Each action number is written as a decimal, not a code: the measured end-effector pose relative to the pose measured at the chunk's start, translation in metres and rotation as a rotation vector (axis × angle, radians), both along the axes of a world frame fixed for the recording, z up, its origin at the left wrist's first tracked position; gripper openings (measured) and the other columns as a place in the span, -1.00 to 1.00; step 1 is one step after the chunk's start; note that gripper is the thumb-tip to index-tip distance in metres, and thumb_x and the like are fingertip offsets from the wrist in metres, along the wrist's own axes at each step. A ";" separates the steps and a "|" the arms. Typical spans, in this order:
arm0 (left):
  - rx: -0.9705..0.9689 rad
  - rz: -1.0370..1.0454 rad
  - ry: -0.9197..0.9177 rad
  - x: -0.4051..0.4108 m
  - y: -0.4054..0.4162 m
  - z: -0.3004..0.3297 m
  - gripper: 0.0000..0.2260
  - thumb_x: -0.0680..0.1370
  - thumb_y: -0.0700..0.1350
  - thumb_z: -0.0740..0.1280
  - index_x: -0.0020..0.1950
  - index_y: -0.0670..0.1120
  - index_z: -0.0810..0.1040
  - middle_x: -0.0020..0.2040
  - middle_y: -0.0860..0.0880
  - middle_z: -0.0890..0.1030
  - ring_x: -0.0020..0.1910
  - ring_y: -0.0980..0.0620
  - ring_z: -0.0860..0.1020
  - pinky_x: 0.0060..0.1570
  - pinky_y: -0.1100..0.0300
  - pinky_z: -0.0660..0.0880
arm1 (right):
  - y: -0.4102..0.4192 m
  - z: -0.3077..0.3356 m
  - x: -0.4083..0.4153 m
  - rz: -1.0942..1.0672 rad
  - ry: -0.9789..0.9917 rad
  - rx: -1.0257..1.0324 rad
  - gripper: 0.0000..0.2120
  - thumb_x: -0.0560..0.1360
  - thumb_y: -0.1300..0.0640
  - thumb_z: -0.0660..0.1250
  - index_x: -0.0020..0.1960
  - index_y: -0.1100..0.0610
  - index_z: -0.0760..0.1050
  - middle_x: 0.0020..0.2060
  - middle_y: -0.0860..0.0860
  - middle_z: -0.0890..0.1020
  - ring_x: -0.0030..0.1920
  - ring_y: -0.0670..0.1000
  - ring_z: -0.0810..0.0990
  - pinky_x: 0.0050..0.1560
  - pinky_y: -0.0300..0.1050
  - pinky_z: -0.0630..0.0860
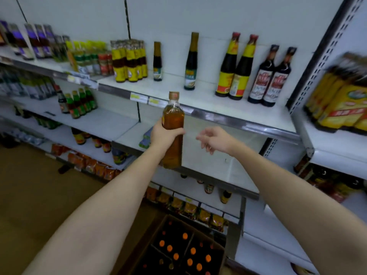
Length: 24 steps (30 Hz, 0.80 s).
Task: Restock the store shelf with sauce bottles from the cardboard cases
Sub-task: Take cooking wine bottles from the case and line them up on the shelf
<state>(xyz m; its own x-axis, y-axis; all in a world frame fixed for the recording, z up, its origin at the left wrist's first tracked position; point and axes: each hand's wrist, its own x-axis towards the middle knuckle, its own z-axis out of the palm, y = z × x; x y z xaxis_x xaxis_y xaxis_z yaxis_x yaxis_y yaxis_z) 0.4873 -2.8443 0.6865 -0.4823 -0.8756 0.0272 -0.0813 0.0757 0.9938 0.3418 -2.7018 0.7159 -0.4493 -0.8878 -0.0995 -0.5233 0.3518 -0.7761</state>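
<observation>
Shelving unit [198,8] fills the view, white back panel, several tiers. Upper shelf [208,98] is sparsely stocked: a tight cluster of yellow-label bottles [129,60] near its left end, then a small dark bottle [157,61], a taller dark bottle [191,62], two dark bottles with yellow and red labels [236,68], and two dark bottles with red labels [273,76] toward the right end. Price tags [139,97] sit on its front edge.

Middle shelf [218,161] below it is mostly bare in front of the person; a flat blue-green pack [146,138] lies at its left end.

Cardboard case [178,249] sits open on the floor at the foot of the shelving, divider inside, orange bottle caps [169,248] showing in the cells.

Sauce bottle [173,128]: amber liquid, clear body, gold cap, upright. It is in the air in front of the middle shelf, cap level with the front edge of the upper shelf. Not on any shelf.

Left hand [161,132] grips the sauce bottle around its midsection, fingers wrapped across the front. Right hand [215,139] is just right of the bottle, not touching it, fingers loosely curled and relaxed, holding nothing.
</observation>
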 end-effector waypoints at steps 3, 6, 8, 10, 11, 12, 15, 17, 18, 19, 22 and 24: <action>0.021 -0.021 0.112 -0.025 0.019 0.037 -0.42 0.19 0.04 0.66 0.12 0.09 0.52 0.06 -0.01 0.65 0.05 -0.05 0.63 0.11 -0.13 0.61 | 0.011 0.011 -0.014 0.080 0.031 0.078 -0.58 0.54 -0.14 0.44 0.26 0.09 0.52 0.05 0.05 0.64 0.01 0.02 0.64 -0.04 -0.10 0.62; -0.009 -0.074 0.170 -0.054 0.040 0.074 -0.37 0.14 0.05 0.66 0.15 0.06 0.54 0.05 -0.01 0.67 0.03 -0.04 0.65 0.09 -0.12 0.63 | 0.021 0.031 -0.023 0.064 -0.034 -0.016 -0.37 0.45 -0.26 0.49 0.38 0.02 0.43 0.14 -0.05 0.61 0.14 -0.03 0.61 0.14 -0.09 0.59; -0.050 -0.098 0.199 -0.076 0.057 0.096 -0.43 0.17 -0.01 0.66 0.12 0.04 0.56 0.01 0.00 0.69 0.00 -0.03 0.67 0.07 -0.11 0.64 | 0.032 0.043 -0.035 0.040 -0.053 -0.090 -0.34 0.44 -0.26 0.50 0.40 0.02 0.41 0.19 -0.05 0.60 0.16 -0.04 0.61 0.20 -0.07 0.57; -0.102 -0.132 0.203 -0.100 0.076 0.115 -0.43 0.18 0.00 0.67 0.13 0.03 0.57 0.01 0.02 0.69 0.00 -0.01 0.67 0.07 -0.09 0.65 | 0.049 0.053 -0.052 -0.006 -0.067 -0.165 -0.34 0.44 -0.22 0.51 0.41 0.04 0.39 0.23 0.00 0.61 0.19 0.00 0.62 0.25 0.01 0.58; -0.131 -0.158 0.188 -0.112 0.087 0.123 -0.41 0.18 0.04 0.67 0.15 0.04 0.57 0.02 0.03 0.69 0.01 0.00 0.67 0.07 -0.07 0.65 | 0.060 0.059 -0.062 -0.031 -0.082 -0.207 -0.35 0.45 -0.17 0.53 0.42 0.05 0.38 0.25 0.03 0.61 0.21 0.03 0.62 0.27 0.06 0.58; -0.167 -0.185 0.167 -0.124 0.098 0.131 -0.39 0.18 0.10 0.67 0.16 0.06 0.56 0.04 0.05 0.68 0.03 0.01 0.66 0.08 -0.05 0.64 | 0.071 0.064 -0.074 -0.050 -0.107 -0.254 -0.36 0.47 -0.10 0.53 0.43 0.05 0.37 0.26 0.05 0.60 0.22 0.04 0.62 0.27 0.09 0.59; -0.276 -0.249 0.113 -0.161 0.131 0.150 -0.35 0.12 0.22 0.66 0.13 0.09 0.57 0.03 0.09 0.68 0.04 0.04 0.66 0.10 -0.03 0.63 | 0.110 0.080 -0.105 -0.095 -0.119 -0.337 -0.38 0.49 0.04 0.53 0.47 0.01 0.35 0.27 0.07 0.59 0.22 0.06 0.62 0.22 0.11 0.62; -0.340 -0.304 0.095 -0.184 0.152 0.160 -0.33 0.10 0.24 0.66 0.12 0.07 0.60 0.01 0.10 0.70 0.03 0.06 0.66 0.10 -0.03 0.63 | 0.134 0.085 -0.126 -0.130 -0.106 -0.371 -0.36 0.48 0.08 0.55 0.47 -0.02 0.35 0.26 0.09 0.58 0.23 0.09 0.62 0.24 0.14 0.61; -0.369 -0.335 0.085 -0.195 0.163 0.164 -0.33 0.10 0.25 0.66 0.13 0.06 0.60 0.02 0.10 0.70 0.03 0.07 0.66 0.11 -0.02 0.63 | 0.146 0.086 -0.135 -0.159 -0.100 -0.385 -0.36 0.47 0.08 0.55 0.47 -0.02 0.36 0.26 0.10 0.58 0.24 0.09 0.61 0.25 0.16 0.60; -0.392 -0.359 0.074 -0.205 0.175 0.168 -0.31 0.10 0.25 0.65 0.14 0.05 0.60 0.02 0.09 0.69 0.04 0.07 0.66 0.12 -0.01 0.63 | 0.159 0.087 -0.144 -0.192 -0.084 -0.394 -0.34 0.44 0.04 0.57 0.46 -0.03 0.36 0.25 0.09 0.59 0.24 0.09 0.60 0.26 0.16 0.59; -0.435 -0.402 0.065 -0.236 0.208 0.174 -0.29 0.14 0.17 0.68 0.19 0.01 0.54 0.04 0.09 0.67 0.06 0.07 0.64 0.14 0.04 0.61 | 0.194 0.086 -0.173 -0.290 -0.034 -0.401 -0.26 0.30 -0.15 0.60 0.41 -0.10 0.41 0.18 0.01 0.64 0.18 0.03 0.64 0.23 0.14 0.60; -0.464 -0.416 0.058 -0.257 0.230 0.175 -0.29 0.20 0.13 0.68 0.24 0.00 0.47 0.09 0.07 0.64 0.10 0.04 0.62 0.17 0.03 0.58 | 0.217 0.086 -0.190 -0.333 -0.041 -0.412 -0.31 0.36 -0.05 0.61 0.40 -0.02 0.41 0.15 0.01 0.66 0.16 0.02 0.65 0.23 0.13 0.61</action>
<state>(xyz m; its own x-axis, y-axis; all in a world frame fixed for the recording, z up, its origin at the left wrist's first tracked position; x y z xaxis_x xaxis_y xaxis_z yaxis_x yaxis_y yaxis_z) 0.2307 -2.6143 0.8611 -0.7663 -0.5058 0.3962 0.1012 0.5140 0.8518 0.1516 -2.4851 0.8018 -0.7168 -0.6668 0.2039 -0.4017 0.1558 -0.9024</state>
